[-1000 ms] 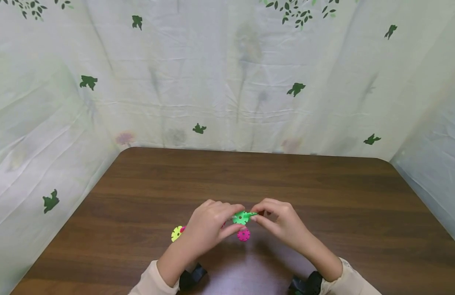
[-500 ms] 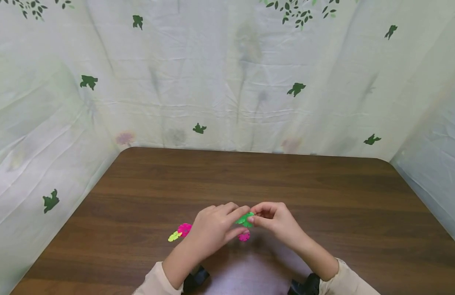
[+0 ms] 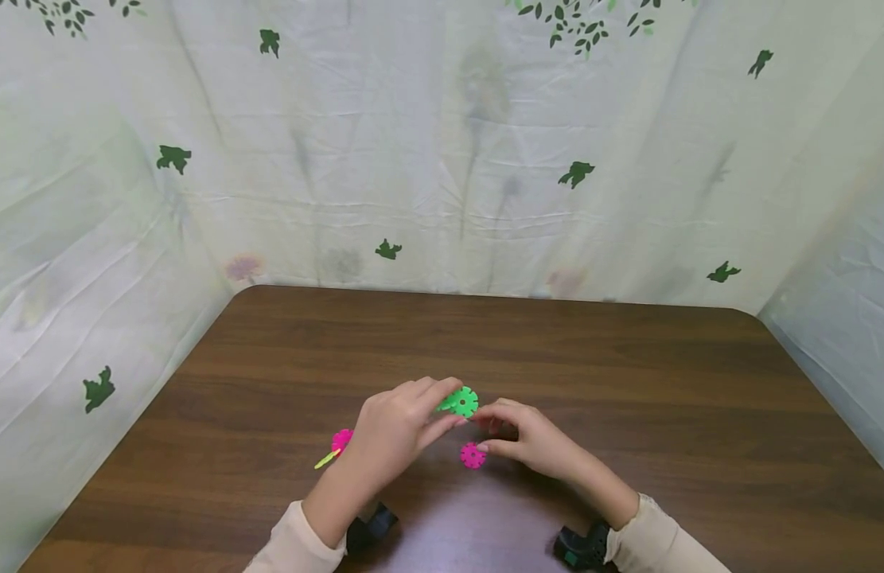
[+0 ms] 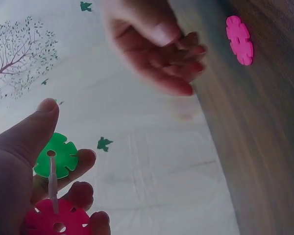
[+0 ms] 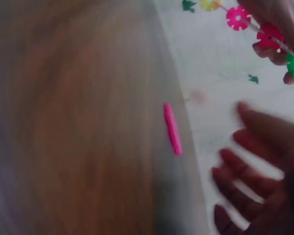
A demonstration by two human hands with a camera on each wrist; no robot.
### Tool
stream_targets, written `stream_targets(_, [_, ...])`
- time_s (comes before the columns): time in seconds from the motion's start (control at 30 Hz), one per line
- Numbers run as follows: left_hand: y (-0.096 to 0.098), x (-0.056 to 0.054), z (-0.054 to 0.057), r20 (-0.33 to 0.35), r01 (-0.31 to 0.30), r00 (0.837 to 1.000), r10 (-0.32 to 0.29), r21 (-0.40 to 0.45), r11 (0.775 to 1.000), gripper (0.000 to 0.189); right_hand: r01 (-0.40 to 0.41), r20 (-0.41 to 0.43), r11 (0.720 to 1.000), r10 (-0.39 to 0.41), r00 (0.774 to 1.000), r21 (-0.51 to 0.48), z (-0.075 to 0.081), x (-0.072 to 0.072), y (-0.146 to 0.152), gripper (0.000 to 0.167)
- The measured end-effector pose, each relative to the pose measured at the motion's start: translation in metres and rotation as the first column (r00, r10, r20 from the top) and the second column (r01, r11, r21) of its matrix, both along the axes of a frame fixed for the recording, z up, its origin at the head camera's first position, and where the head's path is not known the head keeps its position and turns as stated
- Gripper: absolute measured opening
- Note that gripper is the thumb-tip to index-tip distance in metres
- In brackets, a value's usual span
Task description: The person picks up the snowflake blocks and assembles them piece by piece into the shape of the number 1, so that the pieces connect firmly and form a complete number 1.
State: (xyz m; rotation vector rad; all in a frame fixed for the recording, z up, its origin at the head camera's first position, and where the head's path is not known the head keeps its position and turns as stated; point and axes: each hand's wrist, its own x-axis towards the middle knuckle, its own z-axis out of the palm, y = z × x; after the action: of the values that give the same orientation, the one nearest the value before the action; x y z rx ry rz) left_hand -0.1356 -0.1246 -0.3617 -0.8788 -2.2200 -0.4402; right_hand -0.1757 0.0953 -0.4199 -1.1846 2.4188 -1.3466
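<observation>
A chain of notched plastic discs is pinched between thumb and fingers of my left hand [image 3: 391,434], raised over the table. At its right end is a green disc [image 3: 465,402]; past the hand on the left show a pink disc [image 3: 340,440] and a yellow disc [image 3: 327,459]. Pale link pieces [image 4: 53,186] join discs in the left wrist view. The hand hides the chain's middle in the head view. My right hand [image 3: 538,442] holds nothing, fingers loosely bent and apart, beside a loose pink disc [image 3: 473,456] lying on the wood.
The brown wooden table [image 3: 484,342] has rounded far corners. A pale curtain [image 3: 427,159] with leaf and bird prints hangs behind it and along both sides. Black wrist devices [image 3: 370,529] sit under both sleeves.
My right hand has let go of the green end of the chain and moved down towards the loose pink disc. The left hand has shifted slightly up and left with the chain.
</observation>
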Motion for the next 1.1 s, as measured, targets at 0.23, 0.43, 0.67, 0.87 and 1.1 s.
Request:
stream_targets(0.23, [-0.002,-0.002,-0.001,0.007,-0.003,1.000,0.003,0.018,1.000,0.037,-0.012,-0.122,0.967,0.045,0.992,0.254,-0.010,0.004,-0.005,0.036])
stream_targets(0.43, [-0.001,-0.002,-0.001,0.021,-0.016,1.000,0.015,0.041,0.999,0.037,-0.036,-0.039,0.973,0.047,0.998,0.230,-0.004,0.003,-0.004,0.024])
stream_targets(0.67, [0.001,-0.001,-0.005,0.035,-0.031,0.999,0.030,0.035,0.999,0.041,-0.051,0.156,0.998,0.047,0.987,0.023,0.019,0.002,0.005,0.017])
stream_targets(0.87, [0.006,-0.001,-0.008,0.030,-0.056,0.998,0.056,0.011,0.998,0.050,0.017,0.229,0.987,0.020,0.973,-0.157,0.054,0.011,0.012,0.021])
stream_targets(1.1, [0.012,-0.001,-0.015,0.073,-0.018,0.997,0.018,-0.004,1.000,0.044,0.096,0.131,0.968,-0.066,0.989,-0.231,0.056,0.009,0.020,0.014])
